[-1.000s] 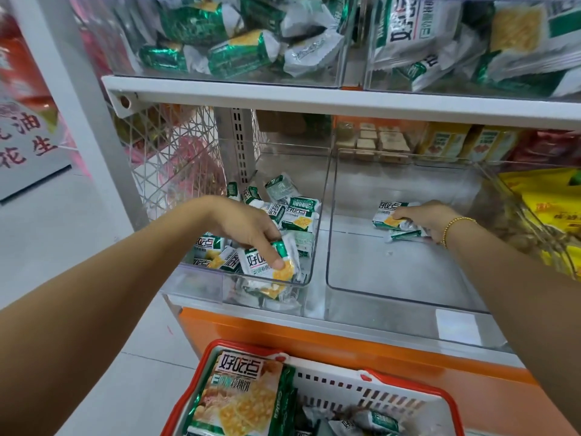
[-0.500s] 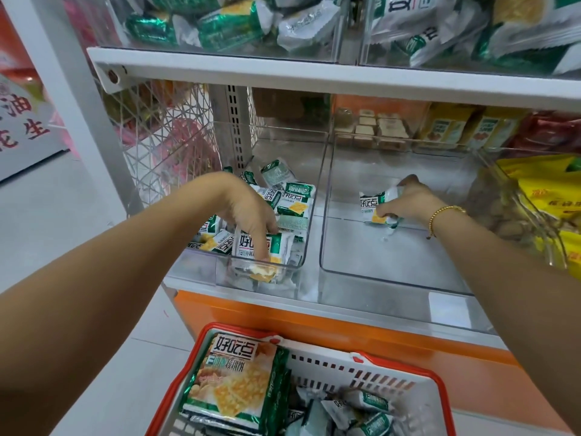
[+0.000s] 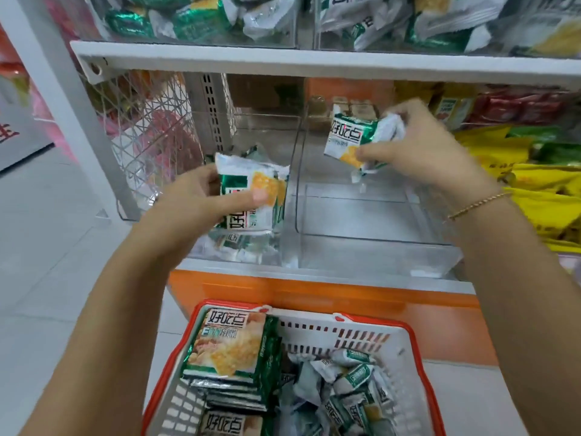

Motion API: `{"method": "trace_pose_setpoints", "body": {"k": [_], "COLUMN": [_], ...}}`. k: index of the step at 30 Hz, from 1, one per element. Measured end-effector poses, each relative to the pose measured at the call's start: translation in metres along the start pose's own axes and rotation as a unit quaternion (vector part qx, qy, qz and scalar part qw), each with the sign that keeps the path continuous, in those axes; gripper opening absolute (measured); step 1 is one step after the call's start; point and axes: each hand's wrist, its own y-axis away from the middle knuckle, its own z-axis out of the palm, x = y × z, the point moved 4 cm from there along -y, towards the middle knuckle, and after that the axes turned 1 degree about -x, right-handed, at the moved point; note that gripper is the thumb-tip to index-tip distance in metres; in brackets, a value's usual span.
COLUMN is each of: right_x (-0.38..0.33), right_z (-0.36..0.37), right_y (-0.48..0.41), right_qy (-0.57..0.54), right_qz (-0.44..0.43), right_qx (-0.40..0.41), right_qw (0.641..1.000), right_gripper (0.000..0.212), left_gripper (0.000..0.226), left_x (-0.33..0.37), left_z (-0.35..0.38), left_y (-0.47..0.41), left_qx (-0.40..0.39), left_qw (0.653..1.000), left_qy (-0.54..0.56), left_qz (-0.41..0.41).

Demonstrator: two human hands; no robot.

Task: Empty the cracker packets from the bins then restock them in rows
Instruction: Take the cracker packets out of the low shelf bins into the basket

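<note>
Green-and-white cracker packets are sitting clamped in your left hand above the left bin, where a few are lying; your right hand is gripping another handful over the bare right bin, probably bound for the basket below

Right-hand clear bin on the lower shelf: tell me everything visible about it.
The right bin is a clear, hard-looking plastic tub, rectangular, open on top, with rounded corners and a step across its floor. It sits level on the white shelf, side by side with the left bin. No packets show inside. The right hand holds cracker packets above its back half, seemingly clear of it.
</note>
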Motion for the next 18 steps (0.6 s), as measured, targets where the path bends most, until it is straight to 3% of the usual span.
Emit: {"method": "trace_pose_setpoints", "body": {"k": [3,7,12,15,18], "right_x": [-0.007,0.024,0.111,0.168,0.210], "right_z": [-0.012,-0.005,0.046,0.083,0.110], "right_y": [0.054,0.112,0.148,0.170,0.199], "right_qy": [-0.032,-0.003,0.095,0.175,0.258], "right_qz": [-0.042,-0.042,0.017,0.068,0.100], "right_qx": [-0.049,-0.154,-0.288,-0.385,-0.476], "right_qw": [0.997,0.987,0.953,0.903,0.835], "right_gripper": [0.066,0.063,0.039,0.042,0.066], "left_gripper": [0.041,0.047,0.040,0.039,0.031], "left_x": [-0.033,-0.116,-0.220,-0.249,-0.275], "left_z": [0.039,0.106,0.170,0.190,0.198], "left_y": [0.045,0.090,0.112,0.111,0.102], "left_qx": [-0.008,0.014,0.097,0.120,0.092], "left_qw": [0.993,0.944,0.890,0.870,0.883], "left_qy": [0.095,0.195,0.189,0.190,0.175], "left_qz": [-0.064,-0.266,-0.403,-0.438,-0.426]}}
